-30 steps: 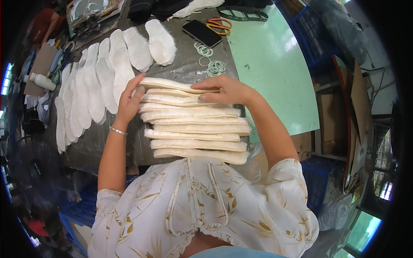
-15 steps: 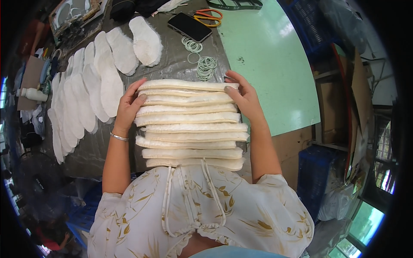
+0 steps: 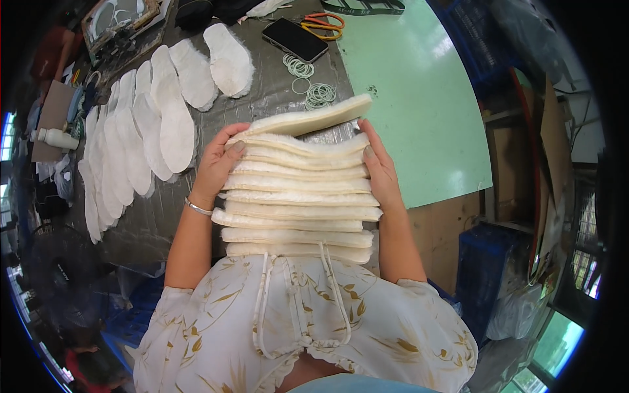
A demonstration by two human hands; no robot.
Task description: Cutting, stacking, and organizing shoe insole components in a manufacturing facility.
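A row of cream fleece insoles stands on edge between my hands, close against my shirt. My left hand is closed round their left ends, fingers at the far side and thumb on top. At the right ends my right hand grips the row, its thumb and fingertips by the far insoles. The farthest insole leans away from the others, its right end swung out and its left end by my left fingers. Beyond it lie pale green rubber bands in loose piles.
Flat white insoles overlap in rows on the dark table cover at left. A phone and orange-handled scissors lie at the back. A green board covers the right side. Blue crates stand at lower right.
The farthest insole's right end has swung away from the row, opening a gap. My right hand has come a little nearer to me, and my left hand has shifted slightly right.
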